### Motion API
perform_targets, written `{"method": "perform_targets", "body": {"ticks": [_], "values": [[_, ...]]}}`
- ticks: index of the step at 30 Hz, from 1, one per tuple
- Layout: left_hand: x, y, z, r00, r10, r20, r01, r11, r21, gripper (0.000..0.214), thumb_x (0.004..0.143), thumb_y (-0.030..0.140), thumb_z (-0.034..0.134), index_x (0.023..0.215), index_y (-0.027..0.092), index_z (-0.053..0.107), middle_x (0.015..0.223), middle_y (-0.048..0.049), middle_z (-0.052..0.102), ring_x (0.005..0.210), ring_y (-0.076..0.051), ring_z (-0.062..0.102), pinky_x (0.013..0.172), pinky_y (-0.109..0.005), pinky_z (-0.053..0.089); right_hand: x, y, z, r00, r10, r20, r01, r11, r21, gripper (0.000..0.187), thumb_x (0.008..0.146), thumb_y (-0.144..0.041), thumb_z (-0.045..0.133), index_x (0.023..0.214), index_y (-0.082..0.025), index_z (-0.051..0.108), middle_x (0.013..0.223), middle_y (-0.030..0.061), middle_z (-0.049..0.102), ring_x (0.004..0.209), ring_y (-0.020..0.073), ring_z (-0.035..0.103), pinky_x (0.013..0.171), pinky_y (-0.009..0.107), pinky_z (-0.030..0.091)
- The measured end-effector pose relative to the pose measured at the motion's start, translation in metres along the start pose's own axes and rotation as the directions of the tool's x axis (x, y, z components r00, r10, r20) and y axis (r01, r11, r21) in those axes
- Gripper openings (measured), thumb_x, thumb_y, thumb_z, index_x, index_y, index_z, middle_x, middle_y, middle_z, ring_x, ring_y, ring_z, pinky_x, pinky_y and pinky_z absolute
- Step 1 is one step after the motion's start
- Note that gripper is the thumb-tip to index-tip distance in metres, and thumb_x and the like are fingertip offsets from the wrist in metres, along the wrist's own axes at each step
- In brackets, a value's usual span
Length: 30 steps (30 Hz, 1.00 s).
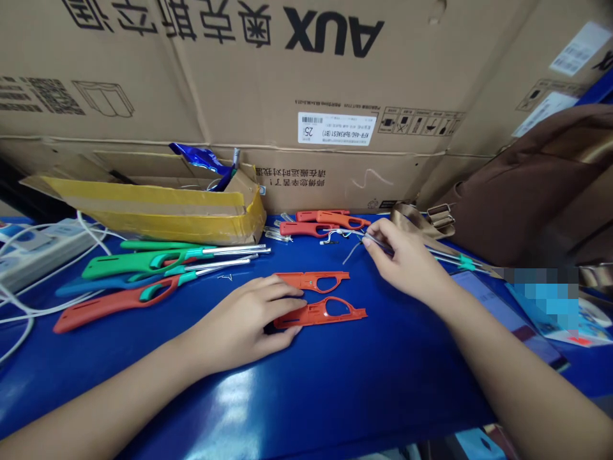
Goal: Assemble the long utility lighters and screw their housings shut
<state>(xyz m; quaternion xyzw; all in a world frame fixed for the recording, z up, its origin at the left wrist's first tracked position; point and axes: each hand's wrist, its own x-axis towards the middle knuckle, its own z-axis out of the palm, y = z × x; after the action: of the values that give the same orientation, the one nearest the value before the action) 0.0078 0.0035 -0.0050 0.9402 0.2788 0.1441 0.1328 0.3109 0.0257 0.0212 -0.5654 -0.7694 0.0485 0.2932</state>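
Note:
Two orange lighter casing halves (338, 311) lie side by side, inner faces up, each with an oval trigger opening. My left hand (261, 313) covers their left ends, its thumb and fingers closed about the nearer half. To the right, my right hand (400, 255) pinches a thin wire (352, 253) whose loose end points down-left. Silver metal tubes (447, 257) with a green piece show beyond that hand; whether the wire joins them is hidden. Just behind are several red and orange casing parts (306, 228), with clear plastic pieces (278, 235) and small white-wired parts (330, 239) beside them.
Several long-necked lighters (119, 300) in green, blue and red lie at left, near a white power strip (52, 246) and cables. A yellow-taped carton (167, 217) stands behind them. Large cardboard (230, 89) forms the back. A brown bag (517, 191) and a phone-like slab (502, 313) are right.

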Motion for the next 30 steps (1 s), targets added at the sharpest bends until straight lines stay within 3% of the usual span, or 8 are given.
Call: {"method": "perform_targets", "body": {"ticks": [5,8,11,14,18,24,30], "values": [[-0.001,0.000,0.001,1.000,0.005,-0.016,-0.006,1.000,-0.014,0.031,0.094,0.029,0.065,0.124,0.024,0.070,0.126,-0.0053,0.071,0.114,-0.026,0.064,0.099,-0.042,0.052,0.001,0.002,-0.003,1.000,-0.008,-0.013,0.007,1.000,-0.025,0.008,0.097,-0.029,0.050,0.092,-0.023,0.051,0.080,0.0019,0.061,0.071,0.0185,0.056,0.066,0.031,0.039],[0.000,0.003,0.003,0.996,-0.004,-0.094,-0.003,0.997,-0.074,0.031,0.094,0.032,0.066,0.124,0.024,0.070,0.124,-0.0060,0.073,0.113,-0.025,0.065,0.099,-0.042,0.053,0.001,0.001,-0.003,1.000,-0.004,0.009,0.004,0.999,-0.035,0.006,0.095,-0.028,0.052,0.092,-0.023,0.052,0.080,0.0020,0.063,0.070,0.0190,0.056,0.065,0.031,0.038],[0.006,0.008,0.004,0.969,-0.108,-0.222,0.063,0.977,-0.205,0.029,0.097,0.031,0.062,0.124,0.024,0.071,0.121,-0.0062,0.074,0.111,-0.022,0.067,0.097,-0.037,0.055,0.000,-0.002,-0.004,1.000,0.014,0.021,-0.014,1.000,-0.026,0.005,0.095,-0.027,0.052,0.092,-0.023,0.052,0.079,0.0019,0.065,0.069,0.0195,0.057,0.062,0.030,0.036],[0.018,0.012,0.004,0.932,-0.233,-0.276,0.143,0.940,-0.310,0.025,0.098,0.029,0.059,0.118,0.024,0.073,0.117,-0.0055,0.075,0.107,-0.021,0.069,0.096,-0.036,0.056,0.000,-0.002,-0.005,1.000,0.013,-0.019,-0.013,1.000,-0.006,0.006,0.095,-0.028,0.052,0.092,-0.024,0.053,0.079,0.0022,0.065,0.067,0.0198,0.057,0.061,0.030,0.036],[0.041,0.013,0.002,0.899,-0.317,-0.303,0.179,0.896,-0.407,0.026,0.095,0.029,0.061,0.116,0.021,0.073,0.115,-0.0071,0.075,0.104,-0.022,0.071,0.094,-0.038,0.059,0.002,0.003,-0.008,0.993,0.002,-0.116,0.001,1.000,0.022,0.011,0.099,-0.032,0.049,0.094,-0.024,0.054,0.077,0.0019,0.064,0.069,0.0200,0.059,0.063,0.031,0.039],[0.093,0.014,0.013,0.894,-0.296,-0.336,0.098,0.861,-0.499,0.041,0.087,0.021,0.068,0.128,0.018,0.066,0.125,-0.0106,0.073,0.107,-0.025,0.071,0.098,-0.047,0.058,0.001,0.000,-0.013,0.946,0.050,-0.321,0.033,0.968,0.248,0.015,0.099,-0.039,0.053,0.094,-0.025,0.054,0.078,0.0017,0.062,0.070,0.0187,0.059,0.066,0.032,0.044],[0.139,0.025,0.028,0.883,-0.265,-0.388,-0.016,0.809,-0.588,0.051,0.088,0.029,0.075,0.137,0.019,0.061,0.137,-0.0123,0.068,0.125,-0.027,0.065,0.102,-0.043,0.055,0.000,-0.010,-0.013,0.956,0.095,-0.277,0.073,0.840,0.538,0.024,0.099,-0.047,0.055,0.092,-0.024,0.054,0.067,-0.0029,0.054,0.056,0.0134,0.049,0.052,0.027,0.039]]}}
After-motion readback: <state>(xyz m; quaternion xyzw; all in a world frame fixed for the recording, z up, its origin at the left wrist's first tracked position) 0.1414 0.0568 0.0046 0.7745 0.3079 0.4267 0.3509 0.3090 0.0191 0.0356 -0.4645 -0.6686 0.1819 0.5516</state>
